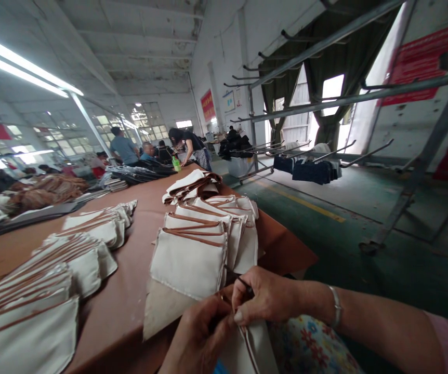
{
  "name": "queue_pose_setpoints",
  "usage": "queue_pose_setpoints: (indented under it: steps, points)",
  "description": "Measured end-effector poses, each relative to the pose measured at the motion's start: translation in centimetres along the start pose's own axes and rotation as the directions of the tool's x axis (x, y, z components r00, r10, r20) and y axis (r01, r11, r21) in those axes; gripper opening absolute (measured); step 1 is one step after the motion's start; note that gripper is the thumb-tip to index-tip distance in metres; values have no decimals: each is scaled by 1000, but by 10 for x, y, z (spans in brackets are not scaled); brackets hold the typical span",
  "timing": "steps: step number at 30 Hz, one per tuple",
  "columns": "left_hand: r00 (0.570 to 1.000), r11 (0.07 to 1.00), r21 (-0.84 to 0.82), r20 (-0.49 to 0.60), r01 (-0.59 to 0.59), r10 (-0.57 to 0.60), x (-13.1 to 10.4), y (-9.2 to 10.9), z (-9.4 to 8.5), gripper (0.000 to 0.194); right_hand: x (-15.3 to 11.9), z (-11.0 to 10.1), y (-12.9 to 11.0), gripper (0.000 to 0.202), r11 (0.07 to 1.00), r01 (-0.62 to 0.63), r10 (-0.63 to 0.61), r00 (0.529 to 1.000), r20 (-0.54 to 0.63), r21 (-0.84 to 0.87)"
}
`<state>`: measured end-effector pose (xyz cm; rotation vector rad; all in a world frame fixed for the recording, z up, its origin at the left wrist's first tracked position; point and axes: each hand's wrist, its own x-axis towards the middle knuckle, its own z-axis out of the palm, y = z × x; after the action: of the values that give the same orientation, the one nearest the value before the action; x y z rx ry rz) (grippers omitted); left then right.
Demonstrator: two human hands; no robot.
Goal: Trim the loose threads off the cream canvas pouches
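Note:
At the table's near edge, my left hand [204, 332] is closed on the edge of a cream fabric pouch [261, 348] with brown trim. My right hand [265, 296] is closed close against the left fingertips, at the end of the trim. A small dark tool with a finger loop [244, 284], which looks like thread snips, sits in the right fingers; its blades are hidden. Just beyond both hands lies an overlapping stack of cream pouches [188, 259] with brown-trimmed edges. Something bright blue [220, 368] shows under my left hand.
More cream pouches [25, 332] lie in rows along the left of the brown-covered table [130, 291]. Folded pieces [190, 184] rest behind the stack. To the right stands a metal rack [414, 187] with long prongs. Farther off, a person [193, 143] bends over the table near a green bottle [176, 163].

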<state>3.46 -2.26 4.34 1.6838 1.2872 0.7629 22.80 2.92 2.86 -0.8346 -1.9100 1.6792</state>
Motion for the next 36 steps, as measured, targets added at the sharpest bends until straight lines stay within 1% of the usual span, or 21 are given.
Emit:
queue_pose_setpoints:
  steps: [3, 7, 8, 10, 12, 13, 14, 15, 16, 17, 18, 19, 20, 22, 25, 26, 28, 29, 31, 33, 36]
  points:
    - [992, 992, 98, -91, -82, 91, -2, -13, 3, 22, -4, 0, -3, 11, 995, -96, 97, 995, -21, 21]
    - [934, 922, 275, -150, -275, 323, -6, -25, 7, 15, -10, 2, -12, 10, 968, -241, 244, 969, -37, 63]
    - [924, 909, 285, -147, -303, 354, -8, -25, 8, 16, -10, 2, -13, 11, 963, -259, 262, 965, -30, 80]
    - [919, 910, 273, -154, -312, 362, -9, -22, 8, 17, -11, 2, -16, 12, 959, -270, 273, 962, -20, 89]
    - [942, 947, 200, -175, -251, 286, -10, -18, 8, 18, -12, 3, -18, 15, 957, -279, 281, 959, -21, 77]
    - [964, 976, 113, -170, -188, 205, -10, -17, 8, 21, -12, 3, -19, 16, 957, -281, 283, 959, -23, 70]
    - [985, 995, -15, -142, -100, 97, -9, -15, 7, 23, -12, 4, -19, 16, 958, -280, 282, 959, -25, 63]
    - [996, 985, -172, -86, 7, -22, -8, -15, 7, 25, -12, 5, -19, 16, 961, -271, 273, 961, -33, 59]
    - [992, 937, -329, -7, 117, -126, -7, -14, 7, 26, -12, 5, -18, 15, 967, -251, 253, 966, -45, 52]
    - [977, 862, -462, 73, 209, -198, -7, -14, 7, 28, -12, 6, -16, 14, 974, -221, 224, 973, -64, 43]
    - [963, 787, -555, 135, 270, -235, -6, -13, 7, 29, -12, 7, -13, 13, 981, -192, 194, 977, -86, 32]
    - [954, 733, -611, 171, 300, -248, -6, -11, 7, 30, -12, 8, -10, 13, 986, -167, 168, 980, -106, 23]
    - [952, 712, -633, 186, 306, -244, -6, -9, 7, 30, -11, 9, -6, 13, 989, -144, 145, 982, -123, 17]
    - [958, 737, -612, 203, 287, -204, -6, -4, 6, 31, -9, 10, 0, 13, 995, -99, 103, 983, -150, 30]
    - [968, 834, -499, 200, 236, -155, -6, 1, 5, 41, -7, 12, 3, 10, 999, -30, 36, 981, -190, 35]
    - [967, 869, -435, 190, 237, -168, -5, 0, 6, 44, -6, 12, 2, 9, 1000, -13, 17, 979, -203, 23]
    - [957, 909, -311, 164, 279, -238, -2, -5, 7, 51, -6, 13, -2, 8, 1000, 1, -4, 976, -218, -13]
    - [949, 912, -273, 155, 308, -274, -1, -10, 8, 53, -6, 14, -3, 7, 1000, 7, -12, 974, -226, -27]
    - [942, 903, -274, 151, 330, -299, 2, -19, 11, 57, -7, 15, -5, 6, 999, 7, -15, 969, -248, -35]
    - [950, 903, -299, 149, 309, -275, 3, -26, 13, 59, -9, 17, -5, 8, 999, -7, -5, 962, -274, -43]
    - [959, 923, -266, 133, 279, -252, 4, -32, 15, 60, -14, 21, -3, 10, 997, -10, -16, 949, -316, -79]
